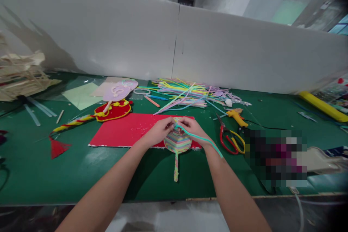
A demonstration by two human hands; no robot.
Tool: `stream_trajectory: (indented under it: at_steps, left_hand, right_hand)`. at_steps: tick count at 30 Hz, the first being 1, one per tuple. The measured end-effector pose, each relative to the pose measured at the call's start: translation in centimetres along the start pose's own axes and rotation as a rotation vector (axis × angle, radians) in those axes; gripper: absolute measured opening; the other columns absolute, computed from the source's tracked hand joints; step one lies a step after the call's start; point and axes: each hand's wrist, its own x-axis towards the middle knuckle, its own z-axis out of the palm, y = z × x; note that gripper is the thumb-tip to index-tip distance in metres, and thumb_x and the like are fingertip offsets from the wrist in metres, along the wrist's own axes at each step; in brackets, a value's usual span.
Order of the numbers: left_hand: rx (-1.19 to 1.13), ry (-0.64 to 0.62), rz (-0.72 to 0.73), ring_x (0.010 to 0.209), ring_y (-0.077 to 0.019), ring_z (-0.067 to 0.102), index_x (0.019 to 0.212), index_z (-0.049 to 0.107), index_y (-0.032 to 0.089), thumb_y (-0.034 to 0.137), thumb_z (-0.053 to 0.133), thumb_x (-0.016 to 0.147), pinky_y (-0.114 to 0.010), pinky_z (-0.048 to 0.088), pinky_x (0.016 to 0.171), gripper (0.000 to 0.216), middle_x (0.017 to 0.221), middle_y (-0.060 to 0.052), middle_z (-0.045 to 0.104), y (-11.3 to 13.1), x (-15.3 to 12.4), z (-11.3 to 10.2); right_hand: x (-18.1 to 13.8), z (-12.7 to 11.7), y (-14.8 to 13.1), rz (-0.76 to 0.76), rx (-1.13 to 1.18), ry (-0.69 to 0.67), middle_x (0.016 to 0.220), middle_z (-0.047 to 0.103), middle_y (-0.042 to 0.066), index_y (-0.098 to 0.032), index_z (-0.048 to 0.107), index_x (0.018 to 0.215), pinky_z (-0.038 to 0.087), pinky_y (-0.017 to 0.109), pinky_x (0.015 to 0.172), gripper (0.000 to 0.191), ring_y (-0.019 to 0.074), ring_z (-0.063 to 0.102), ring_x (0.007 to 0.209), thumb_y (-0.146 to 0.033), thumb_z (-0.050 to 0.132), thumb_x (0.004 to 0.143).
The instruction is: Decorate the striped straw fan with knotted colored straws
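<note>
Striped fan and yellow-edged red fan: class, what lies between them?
In the head view, the red board lies between them, the left hand over it.

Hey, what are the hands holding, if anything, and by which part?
The right hand pinches a teal strand near one end; whether the left hand grips it too can't be told.

Fan (178, 142) with a fuzzy, matt, ridged surface and a rough, twisted-looking handle. Turquoise pipe cleaner (203, 139), soft and downy in look. Red board (122, 129), smooth and card-like, with ragged white edges. Green desk (108, 183), smooth with a dull sheen. Scissors (223, 128) with metal blades and glossy, plastic-looking handles. Yellow plastic glue gun (238, 119). Tassel (58, 148) of fine, thread-like strands. Pale green paper (81, 95), flat and matt. White partition (95, 29), smooth, faintly shiny.
</note>
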Motion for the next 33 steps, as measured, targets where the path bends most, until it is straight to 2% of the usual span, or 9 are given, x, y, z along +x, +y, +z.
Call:
stream_trajectory:
  at_steps: [7,13,20,25,33]
  left_hand:
    - [0.055,-0.054,0.043,0.071,-0.0121,0.049,0.080,0.050,0.017,0.019,0.039,0.080,-0.022,0.038,0.063,0.011,0.077,0.000,0.054,0.1,-0.2,-0.4]
    - [0.088,-0.131,0.080,0.069,-0.0105,0.046,0.080,0.051,0.017,0.014,0.038,0.079,-0.020,0.036,0.060,0.014,0.075,0.001,0.051,0.1,-0.2,-0.7]
    - [0.089,-0.186,0.069,0.068,-0.0103,0.045,0.077,0.051,0.016,0.016,0.038,0.080,-0.019,0.036,0.059,0.014,0.072,0.002,0.050,0.2,-0.3,-1.1]
    - [0.007,-0.230,0.042,0.072,-0.0113,0.047,0.081,0.052,0.016,0.022,0.038,0.082,-0.021,0.039,0.064,0.015,0.078,0.000,0.052,0.5,-0.5,-1.5]
    - [-0.058,-0.234,0.012,0.075,-0.0125,0.048,0.078,0.052,0.016,0.027,0.041,0.082,-0.022,0.042,0.067,0.017,0.078,-0.001,0.051,0.7,-0.5,-1.4]
  right_hand:
    - [-0.1,-0.5,0.0,-0.089,-0.198,-0.043,0.079,0.058,0.002,-0.016,0.060,0.082,0.042,0.027,0.067,0.022,0.0134,0.052,0.073,-0.035,0.050,0.080]
    - [-0.4,-0.9,-0.2,-0.048,-0.279,-0.122,0.082,0.061,0.002,-0.018,0.063,0.087,0.041,0.028,0.067,0.023,0.0146,0.052,0.072,-0.035,0.049,0.080]
    - [-0.4,-0.9,0.0,-0.012,-0.242,-0.152,0.079,0.062,0.002,-0.018,0.065,0.088,0.040,0.026,0.065,0.023,0.0142,0.052,0.070,-0.035,0.052,0.078]
    - [-0.4,-0.8,-0.1,-0.006,-0.199,-0.165,0.079,0.061,0.002,-0.017,0.064,0.089,0.040,0.026,0.064,0.028,0.0144,0.053,0.071,-0.039,0.051,0.078]
    - [-0.8,-1.2,-0.8,-0.006,-0.206,-0.204,0.074,0.059,0.001,-0.016,0.063,0.084,0.039,0.023,0.058,0.029,0.0127,0.051,0.066,-0.043,0.051,0.077]
